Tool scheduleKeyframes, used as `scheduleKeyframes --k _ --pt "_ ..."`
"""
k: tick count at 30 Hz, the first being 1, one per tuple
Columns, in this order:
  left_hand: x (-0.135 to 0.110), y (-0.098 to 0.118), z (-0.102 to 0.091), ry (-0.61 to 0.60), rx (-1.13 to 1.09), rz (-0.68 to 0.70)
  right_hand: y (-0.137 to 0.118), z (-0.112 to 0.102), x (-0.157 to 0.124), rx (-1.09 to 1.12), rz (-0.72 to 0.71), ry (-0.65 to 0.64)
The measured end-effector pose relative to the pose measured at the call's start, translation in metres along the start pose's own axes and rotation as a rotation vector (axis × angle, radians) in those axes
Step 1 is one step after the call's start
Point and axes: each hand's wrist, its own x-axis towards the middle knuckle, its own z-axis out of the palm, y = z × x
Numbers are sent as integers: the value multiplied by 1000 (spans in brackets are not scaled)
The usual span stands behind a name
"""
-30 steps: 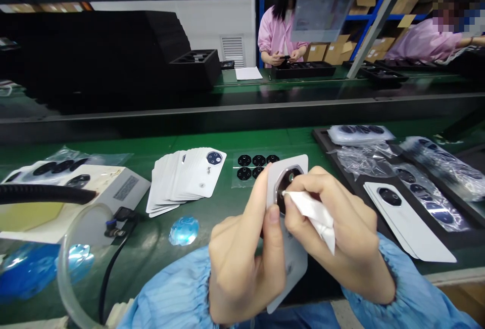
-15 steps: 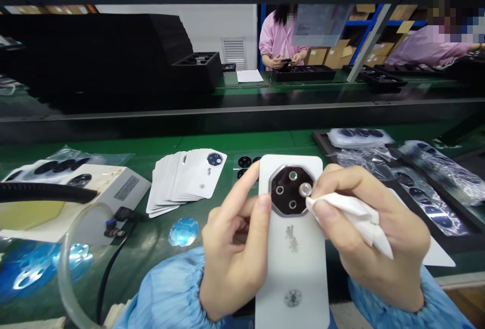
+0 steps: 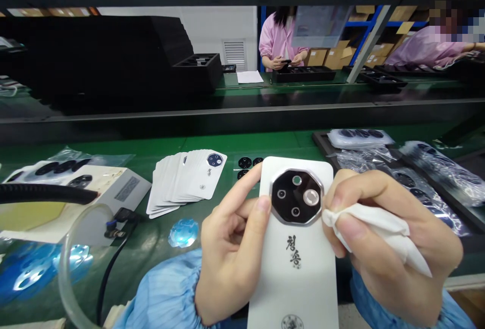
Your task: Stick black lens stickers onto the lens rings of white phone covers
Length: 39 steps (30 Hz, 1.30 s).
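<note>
My left hand (image 3: 233, 248) grips a white phone back cover (image 3: 299, 288) by its left edge, thumb on the front face. Near the cover's top sits a black octagonal camera plate (image 3: 290, 203) with a silver rim and several round lens openings. Dark lettering and a round emblem mark the white surface below it. My right hand (image 3: 394, 238) pinches a folded white cloth (image 3: 379, 228) just beside the right edge of the camera plate. The fingers behind the cover are hidden.
A fanned stack of white covers (image 3: 182, 180) lies left of centre. Blue film discs (image 3: 184, 233), a white box (image 3: 113, 187) and a clear hose (image 3: 66, 263) are at left. Bagged camera plates (image 3: 443, 172) lie at right. Across the bench, a person in pink (image 3: 278, 38) handles a small dark object.
My right hand with the cloth has moved off the camera plate to the right. The phone back cover is tilted slightly differently, and its lettering now looks darker and clearer.
</note>
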Motion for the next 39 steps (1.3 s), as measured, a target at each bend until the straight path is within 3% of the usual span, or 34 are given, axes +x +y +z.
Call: scheduleKeyframes --k 9,17,21,26,39 --pt "-2 4 3 67 34 7 1 1 0 21 -25 4" --pt "-1 0 0 -9 -34 -51 0 5 -2 18 0 56" --pt "-2 1 -1 -25 -94 -106 -1 7 -2 -10 7 160" --pt "-2 2 -1 -40 -141 -140 -2 3 -3 21 -1 69" --pt "0 3 -2 -132 -290 -293 -2 9 -3 -5 -14 157"
